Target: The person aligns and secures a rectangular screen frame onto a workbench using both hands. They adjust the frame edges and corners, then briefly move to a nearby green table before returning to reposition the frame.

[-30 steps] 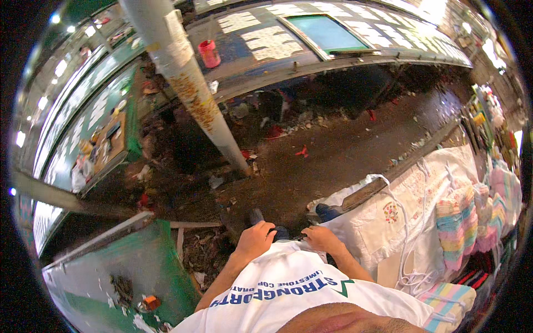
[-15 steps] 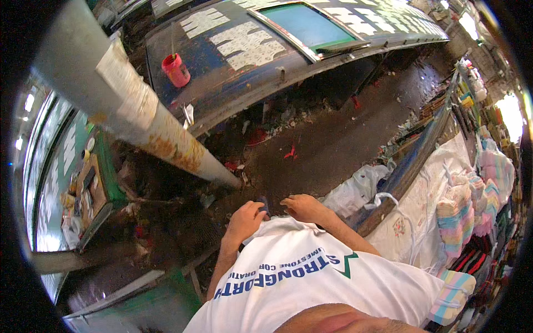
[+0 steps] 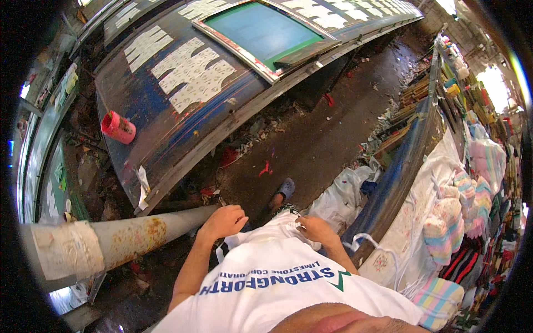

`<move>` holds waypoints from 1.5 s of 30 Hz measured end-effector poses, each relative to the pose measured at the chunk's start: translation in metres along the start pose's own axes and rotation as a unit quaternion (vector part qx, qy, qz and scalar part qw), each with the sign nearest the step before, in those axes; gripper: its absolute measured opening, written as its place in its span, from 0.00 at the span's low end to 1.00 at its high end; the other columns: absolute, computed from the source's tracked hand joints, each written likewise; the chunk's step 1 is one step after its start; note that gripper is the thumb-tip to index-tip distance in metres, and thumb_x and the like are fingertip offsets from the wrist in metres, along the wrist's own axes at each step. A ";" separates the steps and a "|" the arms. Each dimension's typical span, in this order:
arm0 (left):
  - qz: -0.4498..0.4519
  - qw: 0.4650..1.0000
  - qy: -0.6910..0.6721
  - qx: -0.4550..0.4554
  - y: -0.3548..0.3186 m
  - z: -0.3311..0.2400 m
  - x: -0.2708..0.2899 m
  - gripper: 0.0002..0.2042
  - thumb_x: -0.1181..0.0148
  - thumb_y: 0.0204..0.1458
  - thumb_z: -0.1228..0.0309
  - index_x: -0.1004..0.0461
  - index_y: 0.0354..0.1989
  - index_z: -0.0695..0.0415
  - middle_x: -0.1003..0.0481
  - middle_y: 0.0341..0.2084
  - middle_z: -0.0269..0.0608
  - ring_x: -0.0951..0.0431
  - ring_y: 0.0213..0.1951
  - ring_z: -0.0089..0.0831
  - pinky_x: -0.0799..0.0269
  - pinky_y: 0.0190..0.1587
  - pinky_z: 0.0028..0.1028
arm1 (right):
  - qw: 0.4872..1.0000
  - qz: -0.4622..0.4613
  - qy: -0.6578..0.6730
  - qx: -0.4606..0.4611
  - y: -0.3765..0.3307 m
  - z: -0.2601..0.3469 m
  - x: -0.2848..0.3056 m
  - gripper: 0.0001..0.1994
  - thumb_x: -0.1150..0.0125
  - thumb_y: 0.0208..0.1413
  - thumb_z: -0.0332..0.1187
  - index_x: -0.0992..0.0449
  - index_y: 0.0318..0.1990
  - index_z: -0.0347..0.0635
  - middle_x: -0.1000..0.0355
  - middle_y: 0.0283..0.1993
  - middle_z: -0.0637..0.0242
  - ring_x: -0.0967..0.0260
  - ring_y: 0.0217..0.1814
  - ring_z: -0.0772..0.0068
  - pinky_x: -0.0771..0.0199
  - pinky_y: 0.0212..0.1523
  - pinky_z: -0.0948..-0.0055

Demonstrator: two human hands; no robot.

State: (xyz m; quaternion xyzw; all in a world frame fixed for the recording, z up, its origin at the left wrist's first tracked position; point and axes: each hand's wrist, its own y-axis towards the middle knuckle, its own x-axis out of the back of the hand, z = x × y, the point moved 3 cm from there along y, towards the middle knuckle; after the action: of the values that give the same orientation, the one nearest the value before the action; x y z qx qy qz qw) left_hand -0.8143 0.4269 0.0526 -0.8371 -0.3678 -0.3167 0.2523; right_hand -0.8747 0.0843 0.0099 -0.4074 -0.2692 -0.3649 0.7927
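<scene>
My left hand (image 3: 225, 221) is in front of my waist, its fingers curled and pressed together; what they hold, if anything, is hidden. Just right of it, my right hand (image 3: 315, 227) is closed at the front of my white T-shirt (image 3: 277, 258), pinching the cloth near the hem. A white strip (image 3: 220, 254) dangles beside my left wrist. Below the shirt, one foot in a grey-blue clog (image 3: 286, 187) steps on the dark floor.
Ahead runs a long table (image 3: 233, 105) bearing patterned cloth pieces (image 3: 191, 72), a screen-printing frame (image 3: 266, 33) and a pink bucket (image 3: 118, 127). A rusty pole (image 3: 139, 233) stands at my left. At right, a bench (image 3: 397, 177) holds white sheeting and striped pastel bundles (image 3: 444, 222).
My view has swung, so the table and bucket now sit lower and further left. The pole lies nearer level. A clogged foot has come into sight; my hands stay at my waist.
</scene>
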 end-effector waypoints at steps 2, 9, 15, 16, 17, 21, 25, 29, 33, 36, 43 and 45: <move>-0.015 0.998 -0.010 -0.053 0.063 -0.020 0.007 0.13 0.39 0.61 0.63 0.20 0.32 0.61 0.22 0.32 0.50 0.20 0.39 0.52 0.24 0.43 0.46 | 0.998 -0.055 0.006 0.013 0.020 -0.025 0.029 0.13 0.35 0.60 0.35 0.19 0.50 0.41 0.19 0.45 0.49 0.21 0.50 0.43 0.21 0.49 0.49; 0.072 0.973 0.033 -0.215 0.245 -0.129 0.020 0.17 0.39 0.63 0.60 0.19 0.29 0.60 0.22 0.31 0.48 0.19 0.39 0.49 0.23 0.42 0.45 | 0.959 -0.259 0.112 -0.016 0.049 -0.090 0.163 0.13 0.35 0.62 0.35 0.19 0.51 0.41 0.19 0.46 0.51 0.21 0.49 0.45 0.20 0.50 0.52; 0.113 0.965 0.013 -0.234 0.331 -0.161 0.046 0.18 0.40 0.66 0.58 0.19 0.31 0.61 0.22 0.33 0.48 0.20 0.38 0.51 0.23 0.43 0.46 | 0.964 -0.246 0.012 -0.102 0.025 -0.161 0.229 0.12 0.34 0.61 0.34 0.19 0.51 0.42 0.20 0.43 0.52 0.22 0.45 0.44 0.21 0.47 0.51; 0.121 0.968 0.013 -0.220 0.342 -0.161 0.050 0.17 0.40 0.66 0.59 0.19 0.33 0.61 0.21 0.33 0.49 0.20 0.39 0.51 0.23 0.43 0.46 | 0.961 -0.248 0.018 -0.118 0.019 -0.172 0.232 0.13 0.34 0.62 0.33 0.19 0.51 0.41 0.19 0.44 0.52 0.21 0.47 0.45 0.21 0.48 0.52; 0.131 0.970 0.015 -0.205 0.351 -0.158 0.054 0.17 0.40 0.66 0.59 0.18 0.34 0.61 0.21 0.34 0.49 0.19 0.40 0.51 0.23 0.44 0.46 | 0.957 -0.259 0.027 -0.126 0.015 -0.181 0.234 0.13 0.35 0.62 0.33 0.19 0.52 0.40 0.19 0.45 0.51 0.21 0.48 0.45 0.22 0.50 0.53; 0.143 0.977 -0.015 -0.156 0.388 -0.143 0.065 0.14 0.40 0.66 0.61 0.17 0.38 0.60 0.20 0.37 0.49 0.18 0.42 0.50 0.22 0.46 0.45 | 0.954 -0.199 0.080 -0.209 0.013 -0.212 0.224 0.14 0.34 0.61 0.35 0.18 0.52 0.39 0.19 0.45 0.49 0.21 0.49 0.46 0.21 0.52 0.54; 0.149 0.973 -0.051 -0.171 0.439 -0.133 0.067 0.09 0.43 0.65 0.69 0.19 0.46 0.58 0.19 0.39 0.49 0.18 0.44 0.49 0.22 0.48 0.45 | 0.954 -0.157 0.127 -0.221 0.043 -0.238 0.225 0.15 0.35 0.62 0.36 0.18 0.53 0.40 0.19 0.49 0.49 0.21 0.52 0.45 0.22 0.54 0.52; 0.170 0.952 -0.033 -0.253 0.517 -0.142 0.088 0.12 0.43 0.58 0.76 0.20 0.49 0.58 0.19 0.40 0.49 0.18 0.45 0.49 0.22 0.50 0.45 | 0.958 -0.159 0.117 -0.210 0.091 -0.252 0.268 0.16 0.35 0.63 0.36 0.19 0.54 0.39 0.19 0.48 0.49 0.21 0.52 0.45 0.22 0.54 0.53; 0.133 0.950 -0.031 -0.281 0.603 -0.176 0.147 0.13 0.43 0.53 0.81 0.19 0.47 0.60 0.19 0.40 0.47 0.18 0.46 0.47 0.22 0.50 0.42 | 0.953 -0.206 0.091 -0.201 0.142 -0.261 0.368 0.16 0.39 0.64 0.37 0.19 0.55 0.41 0.19 0.50 0.48 0.22 0.54 0.43 0.23 0.57 0.51; 0.047 0.947 -0.070 -0.310 0.656 -0.194 0.201 0.11 0.41 0.51 0.80 0.19 0.43 0.60 0.22 0.34 0.47 0.19 0.40 0.48 0.23 0.45 0.44 | 0.957 -0.213 0.107 -0.167 0.178 -0.270 0.437 0.16 0.38 0.64 0.37 0.20 0.56 0.41 0.20 0.50 0.48 0.22 0.53 0.42 0.22 0.56 0.51; 0.044 0.947 -0.069 -0.309 0.761 -0.187 0.247 0.10 0.39 0.51 0.80 0.19 0.41 0.58 0.20 0.28 0.47 0.19 0.33 0.48 0.23 0.38 0.42 | 0.923 -0.301 0.077 -0.227 0.187 -0.308 0.489 0.16 0.39 0.65 0.37 0.21 0.57 0.43 0.20 0.47 0.49 0.22 0.50 0.42 0.22 0.53 0.47; 0.051 0.948 -0.076 -0.306 0.780 -0.190 0.246 0.09 0.39 0.54 0.79 0.19 0.43 0.59 0.19 0.29 0.48 0.19 0.33 0.49 0.23 0.38 0.42 | 0.914 -0.299 0.102 -0.254 0.185 -0.319 0.485 0.16 0.39 0.65 0.37 0.21 0.57 0.44 0.19 0.47 0.49 0.22 0.51 0.41 0.21 0.52 0.47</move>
State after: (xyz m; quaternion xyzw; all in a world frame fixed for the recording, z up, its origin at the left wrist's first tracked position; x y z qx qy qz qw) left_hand -0.1452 -0.0557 0.2087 -0.9134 -0.2281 -0.3359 -0.0288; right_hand -0.4005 -0.2842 0.1108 -0.4561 -0.1939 -0.6804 0.5398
